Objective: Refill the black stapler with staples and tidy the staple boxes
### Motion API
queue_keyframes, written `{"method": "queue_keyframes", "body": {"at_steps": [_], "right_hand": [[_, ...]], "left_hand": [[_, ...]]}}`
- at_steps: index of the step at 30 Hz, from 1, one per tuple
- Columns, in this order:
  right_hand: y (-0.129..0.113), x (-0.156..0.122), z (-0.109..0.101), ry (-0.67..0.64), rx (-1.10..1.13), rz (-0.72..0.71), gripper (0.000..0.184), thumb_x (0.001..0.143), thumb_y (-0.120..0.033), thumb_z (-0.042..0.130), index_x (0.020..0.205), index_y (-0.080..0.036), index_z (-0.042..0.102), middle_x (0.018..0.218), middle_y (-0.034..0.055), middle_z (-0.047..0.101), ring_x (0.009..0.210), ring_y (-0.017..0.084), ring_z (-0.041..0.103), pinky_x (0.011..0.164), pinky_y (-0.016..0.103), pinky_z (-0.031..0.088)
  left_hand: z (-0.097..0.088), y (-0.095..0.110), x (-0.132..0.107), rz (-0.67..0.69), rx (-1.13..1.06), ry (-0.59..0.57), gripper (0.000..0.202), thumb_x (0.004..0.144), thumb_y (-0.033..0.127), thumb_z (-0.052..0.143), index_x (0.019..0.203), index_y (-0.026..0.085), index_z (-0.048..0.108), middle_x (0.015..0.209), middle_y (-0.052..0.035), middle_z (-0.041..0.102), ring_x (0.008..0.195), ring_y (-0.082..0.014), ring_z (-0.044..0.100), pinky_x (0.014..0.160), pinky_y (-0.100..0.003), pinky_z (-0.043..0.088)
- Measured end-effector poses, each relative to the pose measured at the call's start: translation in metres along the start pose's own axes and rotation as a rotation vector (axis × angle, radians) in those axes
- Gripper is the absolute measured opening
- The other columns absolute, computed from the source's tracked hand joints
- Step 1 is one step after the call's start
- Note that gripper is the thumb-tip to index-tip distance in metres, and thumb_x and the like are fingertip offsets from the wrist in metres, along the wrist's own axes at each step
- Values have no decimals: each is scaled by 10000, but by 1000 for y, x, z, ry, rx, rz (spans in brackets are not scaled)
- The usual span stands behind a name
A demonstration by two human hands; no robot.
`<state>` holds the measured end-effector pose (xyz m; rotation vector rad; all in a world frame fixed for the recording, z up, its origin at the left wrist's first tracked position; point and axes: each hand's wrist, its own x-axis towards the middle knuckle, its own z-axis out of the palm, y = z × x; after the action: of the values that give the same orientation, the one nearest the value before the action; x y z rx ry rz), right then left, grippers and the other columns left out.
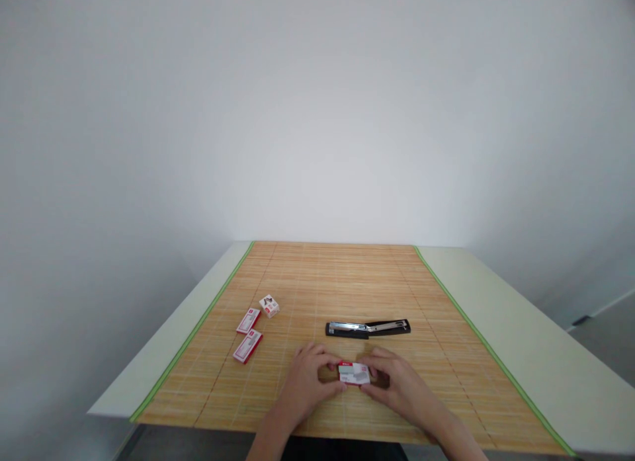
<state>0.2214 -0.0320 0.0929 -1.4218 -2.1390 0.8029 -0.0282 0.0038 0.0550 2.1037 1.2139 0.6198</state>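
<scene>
A small red-and-white staple box [354,374] is held low over the mat near its front edge. My left hand [310,378] pinches its left end between thumb and fingers. At the right end, my right hand [397,381] grips it the same way. Just beyond my hands lies a black stapler [368,329], swung fully open with its metal parts facing up. Whether the box's flap is open is too small to tell.
To the left lie two more red-and-white boxes [248,346] and a small white box [269,305] with a dark picture on it. A bamboo mat [337,276] with green edging covers most of the white table [506,315]. A plain wall [327,117] stands behind.
</scene>
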Motion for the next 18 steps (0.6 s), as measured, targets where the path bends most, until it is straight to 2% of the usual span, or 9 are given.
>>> {"method": "queue_keyframes", "body": {"at_steps": [4,6,8,11,13,15,18], "right_hand": [[6,-1,1,35,-8,24,252,831,-278,750,1082,-280,757,863,2,642,821,199,607,742,281,448],[7,0,1,80,-10,50,339,840,-336,758,1174,-284,743,887,14,652,820,208,619,746,291,462],[4,4,3,113,-19,58,334,865,-376,744,1188,-289,752,930,31,667,851,218,633,775,302,471],[-4,13,7,94,-62,41,214,876,-338,736,1080,-305,794,968,32,677,897,218,641,807,295,460],[-9,19,11,69,-93,28,147,875,-294,731,1002,-303,805,930,21,668,873,203,637,782,278,444],[-11,23,13,56,-105,16,117,875,-252,718,947,-291,802,896,9,660,842,186,631,750,264,426],[-10,27,13,64,-97,-7,108,870,-213,705,918,-271,781,871,-3,655,817,171,622,726,253,414]], "left_hand": [[0,-8,-1,18,-59,11,452,721,534,870,1123,355,770,1025,-7,694,1006,-259,606,933,-389,430],[-4,-14,3,-14,-124,54,465,785,549,814,1179,314,739,1020,-16,681,913,-229,604,845,-352,461],[-8,-20,12,-54,-152,148,426,871,516,730,1224,279,698,1032,-28,664,869,-210,593,795,-330,474],[-14,-26,33,-33,-63,263,555,836,445,768,1347,286,620,1194,-57,624,1075,-249,583,955,-380,465],[-16,-28,45,1,21,241,613,784,426,818,1353,300,627,1272,-68,594,1193,-278,543,1048,-423,415],[-16,-29,53,19,73,186,484,798,423,810,1251,299,695,1252,-64,603,1206,-282,535,1052,-424,397],[-14,-30,52,26,79,146,341,820,423,795,1131,295,741,1184,-45,635,1173,-274,545,1013,-397,395]]}}
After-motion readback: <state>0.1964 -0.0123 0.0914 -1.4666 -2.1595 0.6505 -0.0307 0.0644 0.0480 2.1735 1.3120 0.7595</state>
